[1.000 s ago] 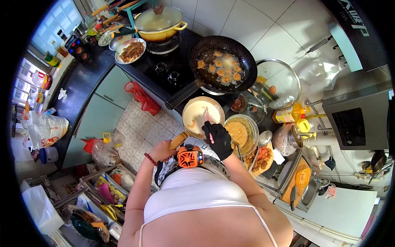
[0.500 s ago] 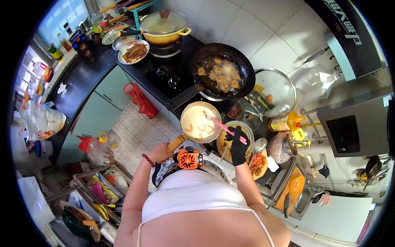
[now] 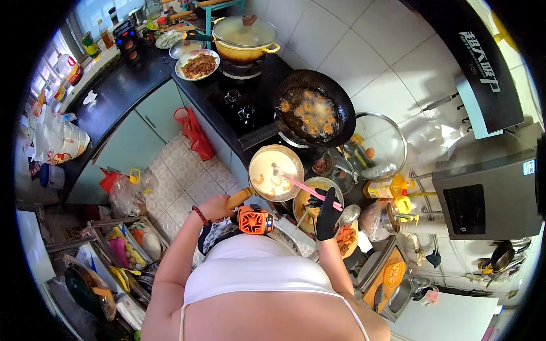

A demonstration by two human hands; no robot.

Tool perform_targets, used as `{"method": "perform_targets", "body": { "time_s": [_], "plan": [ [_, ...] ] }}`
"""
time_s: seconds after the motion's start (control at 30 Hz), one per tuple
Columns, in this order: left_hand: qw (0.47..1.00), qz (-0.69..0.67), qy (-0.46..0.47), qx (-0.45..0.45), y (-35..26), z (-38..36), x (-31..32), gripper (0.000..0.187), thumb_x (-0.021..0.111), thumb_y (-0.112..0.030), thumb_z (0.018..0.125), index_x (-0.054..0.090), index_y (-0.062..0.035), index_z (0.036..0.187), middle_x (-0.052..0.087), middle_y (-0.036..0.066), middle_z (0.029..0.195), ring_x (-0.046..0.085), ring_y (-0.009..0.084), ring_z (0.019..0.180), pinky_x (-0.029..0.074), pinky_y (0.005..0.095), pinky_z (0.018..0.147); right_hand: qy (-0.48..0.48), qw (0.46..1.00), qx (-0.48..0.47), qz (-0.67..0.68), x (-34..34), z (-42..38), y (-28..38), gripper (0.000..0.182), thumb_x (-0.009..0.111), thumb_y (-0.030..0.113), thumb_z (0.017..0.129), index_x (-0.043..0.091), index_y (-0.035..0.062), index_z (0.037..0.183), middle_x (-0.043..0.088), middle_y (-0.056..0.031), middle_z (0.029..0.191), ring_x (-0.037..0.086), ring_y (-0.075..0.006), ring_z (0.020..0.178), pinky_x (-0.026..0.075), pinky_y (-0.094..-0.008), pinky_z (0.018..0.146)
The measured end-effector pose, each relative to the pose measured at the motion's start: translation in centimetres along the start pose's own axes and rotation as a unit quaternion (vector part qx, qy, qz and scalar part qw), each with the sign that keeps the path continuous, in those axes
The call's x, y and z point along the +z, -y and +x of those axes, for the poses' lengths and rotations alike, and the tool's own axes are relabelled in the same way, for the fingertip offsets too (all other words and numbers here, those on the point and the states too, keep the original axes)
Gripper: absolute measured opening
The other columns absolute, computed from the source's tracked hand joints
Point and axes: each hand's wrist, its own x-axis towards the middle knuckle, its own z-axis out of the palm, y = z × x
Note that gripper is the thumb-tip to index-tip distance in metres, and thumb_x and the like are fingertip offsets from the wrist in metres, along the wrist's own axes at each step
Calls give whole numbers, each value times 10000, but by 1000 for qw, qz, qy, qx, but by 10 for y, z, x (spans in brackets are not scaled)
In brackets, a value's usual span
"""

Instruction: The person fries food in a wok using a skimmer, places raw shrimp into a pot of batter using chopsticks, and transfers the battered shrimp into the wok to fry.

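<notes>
My left hand (image 3: pixel 216 208) is wrapped round the wooden handle of a saucepan (image 3: pixel 259 190) holding pale batter with several shrimp in it. In my right hand (image 3: pixel 327 215), which wears a black glove, is a pair of pink chopsticks (image 3: pixel 307 188). Their tips dip into the batter at the pan's middle. Beneath the gloved hand sits a bowl of yellowish contents (image 3: pixel 300 207), partly covered by the hand. Behind the saucepan, a dark wok (image 3: pixel 344 102) stands on the stove with several browned pieces frying in bubbling oil.
A lidded yellow pot (image 3: pixel 227 52) stands on the back burner beside a plate of browned food (image 3: pixel 217 67). A glass lid (image 3: pixel 405 145) leans by the wall, near an oil bottle (image 3: pixel 378 189). A slotted ladle (image 3: pixel 351 213) and a board of cut food (image 3: pixel 354 241) lie at right.
The whole view has shifted slightly. The chopsticks' tips have moved a little within the batter, and the shrimp lie somewhat differently. Both hands keep their grip.
</notes>
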Motion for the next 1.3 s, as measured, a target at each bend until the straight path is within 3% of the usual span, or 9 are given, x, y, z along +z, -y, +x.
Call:
{"method": "perform_targets", "body": {
  "time_s": [0.1,0.13,0.2,0.4,0.53,0.7,0.8,1.03,1.3],
  "plan": [
    [1000,11,-3,11,4,3,2,288,665,-189,760,543,-10,950,574,62,572,546,149,417,419,286,376,8,997,-39,-69,6,-6,-11,370,482,282,955,652,-43,903,647,-79,711,589,-119,615,458,-259,608],
    [1000,8,-2,12,3,2,1,287,664,-190,761,544,-9,947,576,61,574,548,149,419,424,288,380,63,996,28,-47,1,-3,-20,358,487,274,952,666,-30,886,648,-74,721,577,-116,623,445,-250,605],
    [1000,2,1,8,2,1,0,286,663,-194,760,546,-9,943,579,62,577,553,148,423,432,290,385,104,991,16,-82,10,-6,-13,364,486,273,952,674,-24,859,648,-68,716,565,-113,614,432,-252,580],
    [1000,-3,-8,-2,-8,-3,-2,269,664,-197,743,563,-21,920,589,66,585,569,147,436,448,284,393,72,997,0,-36,21,-14,10,388,475,282,956,676,-29,841,655,-71,716,583,-133,633,443,-273,624],
    [1000,-14,-7,-5,-3,2,2,263,665,-191,731,572,-16,904,602,69,604,577,153,439,458,285,397,146,987,26,-62,13,-12,-2,404,477,305,955,682,-25,843,673,-79,760,604,-127,671,459,-263,648],
    [1000,16,-14,12,-4,0,1,249,651,-178,743,566,-6,902,596,65,606,575,160,437,460,288,399,92,996,1,-15,18,-12,-3,376,482,277,956,681,-15,828,675,-69,761,600,-120,663,461,-250,645],
    [1000,14,0,8,-4,1,1,251,670,-186,744,565,2,873,599,67,622,586,146,466,465,273,399,140,990,20,-22,15,-13,-2,376,456,285,963,668,0,839,683,-86,793,628,-140,749,474,-279,726],
    [1000,6,-7,6,-7,-3,0,238,668,-185,747,565,-9,869,594,52,618,583,141,466,469,277,404,107,994,21,-10,12,-11,-18,376,487,289,953,683,-4,825,663,-55,728,588,-107,629,450,-241,613],
    [1000,-14,-6,21,1,1,3,217,648,-172,765,562,-12,885,575,47,602,556,134,440,456,270,404,116,993,11,11,13,-10,-19,380,468,279,962,683,-4,826,665,-56,738,588,-110,637,449,-248,622]
  ]
}}
